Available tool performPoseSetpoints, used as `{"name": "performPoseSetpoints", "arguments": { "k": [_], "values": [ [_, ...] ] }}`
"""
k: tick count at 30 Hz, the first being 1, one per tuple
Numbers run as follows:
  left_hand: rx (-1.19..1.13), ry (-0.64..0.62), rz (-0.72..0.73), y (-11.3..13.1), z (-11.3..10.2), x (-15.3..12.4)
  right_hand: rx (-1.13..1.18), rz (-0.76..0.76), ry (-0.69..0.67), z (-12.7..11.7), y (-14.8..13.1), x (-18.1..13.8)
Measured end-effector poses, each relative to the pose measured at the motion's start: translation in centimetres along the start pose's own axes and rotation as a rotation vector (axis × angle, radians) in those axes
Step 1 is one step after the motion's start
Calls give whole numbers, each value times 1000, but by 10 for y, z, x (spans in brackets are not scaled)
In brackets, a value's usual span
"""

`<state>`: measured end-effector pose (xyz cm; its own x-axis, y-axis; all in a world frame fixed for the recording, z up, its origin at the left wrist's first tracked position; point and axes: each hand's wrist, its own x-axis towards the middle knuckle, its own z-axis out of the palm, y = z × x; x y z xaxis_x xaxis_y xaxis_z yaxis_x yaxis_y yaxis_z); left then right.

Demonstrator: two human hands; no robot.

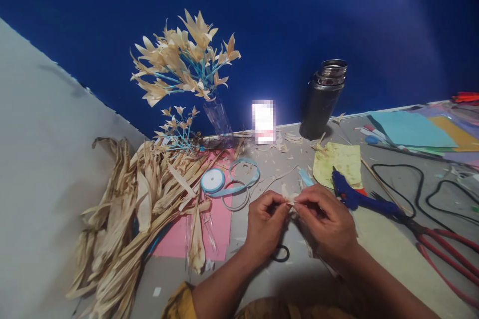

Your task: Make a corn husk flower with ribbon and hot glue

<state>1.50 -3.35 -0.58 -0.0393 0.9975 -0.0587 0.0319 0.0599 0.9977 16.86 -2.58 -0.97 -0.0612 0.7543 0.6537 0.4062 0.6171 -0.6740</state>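
Observation:
Over the middle of the table, my left hand (265, 227) and my right hand (331, 222) meet, fingertips close together. Between them is a small pale piece of dried corn husk (290, 200), pinched by both thumbs and forefingers. Part of it is covered by the fingers. Beneath my left wrist a black loop (283, 253) shows, perhaps a scissor handle; the rest is hidden. Just right of my right hand lies a blue glue gun (364, 198), its nozzle over a stained yellow paper (344, 157). Red-handled scissors (443, 246) rest farther right.
Dried husks (123, 219) are heaped at left, partly on pink paper (220, 229). Blue ribbon (245, 189) and its spool (213, 180) lie nearby. Behind stand husk flowers (187, 55) in a clear vase (217, 117) and a dark flask (324, 102). A black cord (419, 174) curls at right.

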Motion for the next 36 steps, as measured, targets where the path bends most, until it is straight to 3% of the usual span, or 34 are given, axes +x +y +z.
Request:
{"name": "performPoseSetpoints", "arguments": {
  "k": [7, 13, 19, 23, 30, 36],
  "values": [
    [-211, -50, -148, 6, -6, 6, -9, 49, 15, -2, -2, 0],
    [-290, -81, -147, 9, -9, 8, 8, 26, 2, -3, -2, 0],
    [-404, -111, -229, 1, -9, 8, -1, 10, -52, -2, -6, 3],
    [-521, -61, -244, -6, -7, 13, -14, 11, -69, -1, -6, 3],
    [-417, 23, -301, -9, -3, 17, -35, 5, -69, -2, -3, 5],
    [-272, 61, -247, 0, -4, 12, -47, -29, -72, -1, -1, 4]
  ]
}}
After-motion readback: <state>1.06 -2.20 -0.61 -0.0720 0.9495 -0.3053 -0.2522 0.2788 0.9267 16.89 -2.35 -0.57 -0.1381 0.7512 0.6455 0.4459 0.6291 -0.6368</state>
